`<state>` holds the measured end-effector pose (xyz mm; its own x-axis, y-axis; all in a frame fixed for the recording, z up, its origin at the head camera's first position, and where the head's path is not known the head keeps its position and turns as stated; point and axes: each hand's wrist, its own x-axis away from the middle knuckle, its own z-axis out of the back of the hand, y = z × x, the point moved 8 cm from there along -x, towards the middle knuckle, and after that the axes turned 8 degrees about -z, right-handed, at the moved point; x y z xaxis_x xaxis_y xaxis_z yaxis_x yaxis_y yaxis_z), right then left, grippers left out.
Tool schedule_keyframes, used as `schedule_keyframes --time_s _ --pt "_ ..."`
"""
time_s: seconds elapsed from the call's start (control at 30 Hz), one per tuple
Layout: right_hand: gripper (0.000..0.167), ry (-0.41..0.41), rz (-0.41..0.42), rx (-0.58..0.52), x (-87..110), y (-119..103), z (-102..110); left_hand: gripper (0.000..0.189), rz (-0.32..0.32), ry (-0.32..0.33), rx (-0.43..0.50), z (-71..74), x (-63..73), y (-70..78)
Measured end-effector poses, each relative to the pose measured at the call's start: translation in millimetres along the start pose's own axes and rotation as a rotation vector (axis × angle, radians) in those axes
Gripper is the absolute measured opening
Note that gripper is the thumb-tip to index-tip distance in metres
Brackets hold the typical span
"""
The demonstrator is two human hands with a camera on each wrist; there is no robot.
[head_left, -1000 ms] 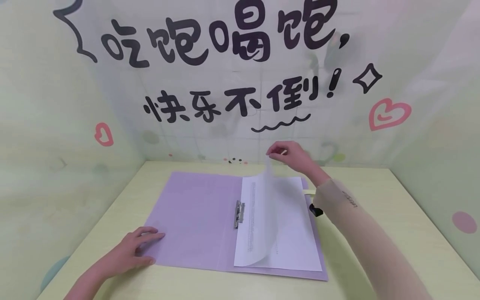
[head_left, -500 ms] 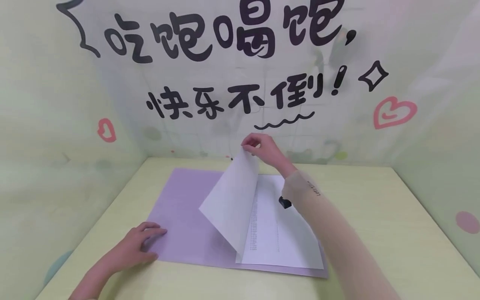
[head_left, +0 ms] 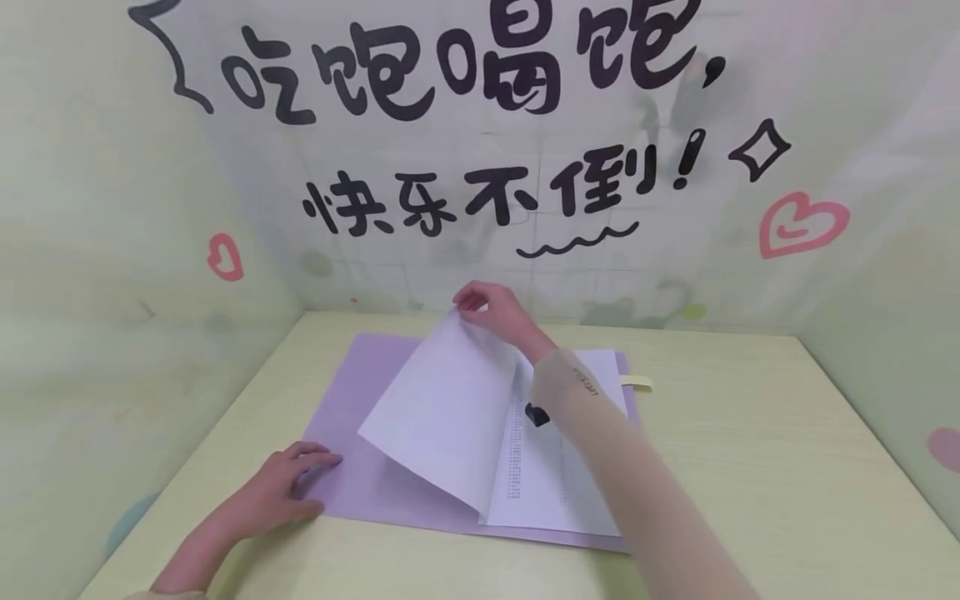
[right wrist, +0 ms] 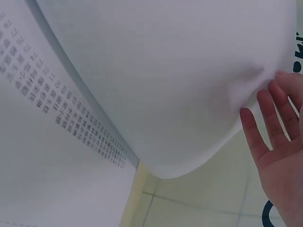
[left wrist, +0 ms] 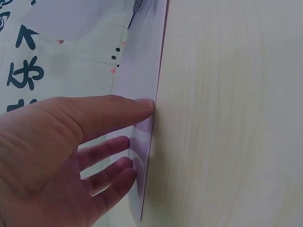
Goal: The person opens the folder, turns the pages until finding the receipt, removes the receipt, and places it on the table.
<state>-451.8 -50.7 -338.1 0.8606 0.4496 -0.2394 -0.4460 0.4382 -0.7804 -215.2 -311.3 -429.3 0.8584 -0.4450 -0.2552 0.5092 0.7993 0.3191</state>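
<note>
An open purple folder lies on the table with a stack of printed pages on its right side. One sheet of paper is lifted and swung over to the left, its blank back showing. My right hand pinches this sheet near its top corner; in the right wrist view, thumb and fingertips meet at its edge. My left hand rests on the folder's near left corner. In the left wrist view its thumb lies along the cover's edge, fingers spread loosely. The folder's metal clip peeks in there.
A pale yellow strip sticks out at the folder's right edge. Behind the light wooden table stands a wall with black lettering, and side walls close it in left and right. A small black device sits below the right wrist.
My right hand has carried the sheet from right to left, turning it from upright over the folder's left side. My left hand has stayed on the folder's corner.
</note>
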Motion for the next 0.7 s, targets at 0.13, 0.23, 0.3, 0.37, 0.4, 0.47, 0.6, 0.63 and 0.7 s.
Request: schedule_keyframes --time_s 0.13,0.23,0.3,0.37,0.4,0.47,0.6,0.63,0.7 --pt "0.032 -0.073 -0.016 0.004 2.4 4 -20 0.054 -0.01 0.006 0.005 -0.4 0.8 -0.5" --pt "0.039 -0.139 -0.042 0.014 5.7 7 -34 0.054 -0.013 0.006 0.01 -0.8 1.3 -0.4" --pt "0.043 -0.18 -0.054 0.032 7.5 8 -43 0.054 -0.013 0.005 0.012 -0.9 1.6 -0.2" --pt "0.047 -0.211 -0.06 0.052 9.3 7 -50 0.054 -0.015 0.005 0.005 -0.8 1.7 0.2" --pt "0.048 -0.225 -0.061 0.068 10.0 7 -53 0.055 -0.016 0.006 0.0 -0.6 1.6 0.5" --pt "0.051 -0.254 -0.054 0.092 10.9 8 -61 0.055 -0.02 0.008 -0.004 -0.2 1.5 1.1" --pt "0.057 -0.321 -0.045 0.146 13.6 11 -77 0.054 -0.021 0.005 0.003 0.4 1.5 2.2" --pt "0.06 -0.339 -0.044 0.161 14.2 12 -81 0.054 -0.018 0.004 0.007 0.6 1.7 2.2" --pt "0.064 -0.372 -0.046 0.19 15.9 13 -89 0.053 -0.012 0.003 0.008 0.9 2.3 2.1"
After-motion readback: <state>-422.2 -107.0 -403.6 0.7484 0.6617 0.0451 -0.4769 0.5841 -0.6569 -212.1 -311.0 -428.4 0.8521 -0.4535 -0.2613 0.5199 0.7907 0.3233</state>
